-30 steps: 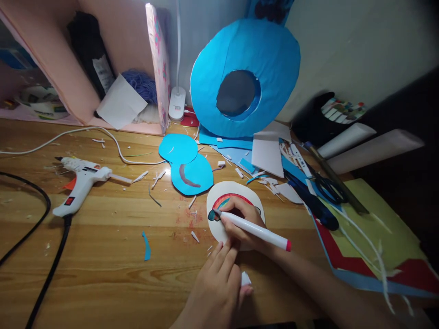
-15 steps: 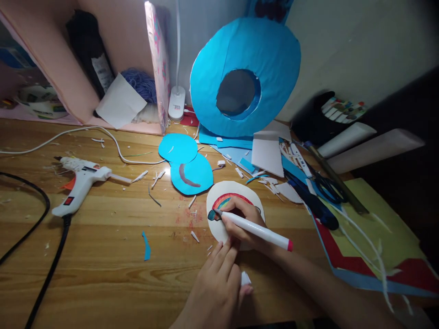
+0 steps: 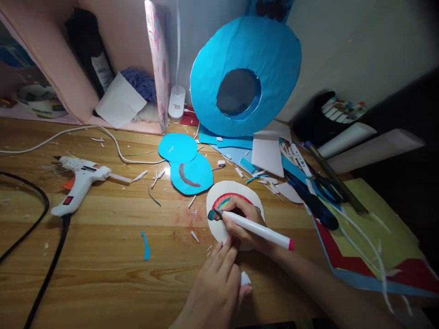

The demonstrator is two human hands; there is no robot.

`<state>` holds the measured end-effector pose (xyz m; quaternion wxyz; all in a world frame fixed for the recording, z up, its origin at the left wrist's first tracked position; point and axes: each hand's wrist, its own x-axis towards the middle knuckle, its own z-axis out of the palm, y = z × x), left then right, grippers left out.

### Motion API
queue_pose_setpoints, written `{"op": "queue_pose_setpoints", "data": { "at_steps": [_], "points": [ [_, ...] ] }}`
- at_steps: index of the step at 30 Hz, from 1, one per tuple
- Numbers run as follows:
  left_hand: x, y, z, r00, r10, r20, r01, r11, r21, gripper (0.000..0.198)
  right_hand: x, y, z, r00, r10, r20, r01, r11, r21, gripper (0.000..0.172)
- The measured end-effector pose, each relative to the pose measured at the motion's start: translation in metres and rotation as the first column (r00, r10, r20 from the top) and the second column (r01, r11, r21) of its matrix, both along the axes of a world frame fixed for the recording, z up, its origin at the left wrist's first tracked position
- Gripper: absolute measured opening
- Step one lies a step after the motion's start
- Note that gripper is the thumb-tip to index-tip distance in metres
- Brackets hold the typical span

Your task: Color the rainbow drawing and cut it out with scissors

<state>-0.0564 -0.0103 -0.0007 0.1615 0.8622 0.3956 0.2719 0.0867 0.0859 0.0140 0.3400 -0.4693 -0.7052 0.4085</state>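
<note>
A white marker (image 3: 260, 230) with a pink end is gripped in my right hand (image 3: 245, 217). Its tip touches the dark teal patch at the left foot of a rainbow, drawn on a round cream disc (image 3: 216, 228). My right hand covers part of the drawing. On the disc's near edge rest the fingertips of my left hand (image 3: 219, 278), held close together. A small white cap-like piece (image 3: 244, 278) shows between that hand's thumb and fingers, mostly hidden. Beyond the disc lie two overlapping blue paper rounds (image 3: 206, 171), the nearer one with a dark curved mark.
A white glue gun (image 3: 82, 183) with a black cord lies at left. A large blue ring (image 3: 206, 77) leans at the back. Scissors (image 3: 329, 189), a blue-handled tool (image 3: 318, 210) and coloured paper (image 3: 380, 224) lie at right. Scraps litter the wooden table (image 3: 113, 292).
Almost nothing differs. The marker's pink end has shifted very slightly to the right, while its tip stays at the teal patch and my left hand stays on the disc's edge.
</note>
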Motion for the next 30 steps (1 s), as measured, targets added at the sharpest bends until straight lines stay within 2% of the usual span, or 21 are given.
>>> {"op": "queue_pose_setpoints", "data": {
  "at_steps": [5, 9, 16, 21, 26, 30],
  "points": [
    [-0.0001, 0.0007, 0.001, 1.0, -0.01, -0.006, 0.01, 1.0, -0.002, 0.02, 0.0, 0.001, -0.0004, 1.0, 0.008, -0.005, -0.008, 0.999, 0.031, 0.006],
    [-0.0008, 0.0015, 0.0038, 1.0, 0.002, -0.006, -0.002, 1.0, 0.005, 0.024, 0.0007, 0.0005, -0.0006, 1.0, 0.02, 0.009, -0.02, 1.0, -0.006, 0.005],
    [0.0, 0.0011, 0.0024, 1.0, 0.002, 0.001, -0.002, 1.0, 0.007, 0.02, -0.0005, -0.0002, 0.0023, 1.0, 0.016, 0.002, -0.016, 1.0, -0.023, 0.004],
    [0.0004, 0.0013, 0.0027, 1.0, 0.011, -0.001, -0.011, 1.0, 0.017, 0.023, -0.0006, 0.0001, 0.0029, 1.0, 0.019, 0.005, -0.018, 0.999, -0.046, 0.004],
    [-0.0002, 0.0022, 0.0038, 1.0, 0.015, 0.008, -0.015, 1.0, 0.024, 0.027, 0.0014, -0.0006, 0.0003, 0.999, 0.023, 0.034, -0.023, 1.0, -0.005, 0.005],
    [-0.0007, 0.0022, 0.0048, 0.999, 0.03, 0.012, -0.031, 0.999, 0.033, 0.035, 0.0021, -0.0012, -0.0016, 1.0, 0.018, -0.003, -0.018, 0.999, -0.027, 0.005]
  ]
}}
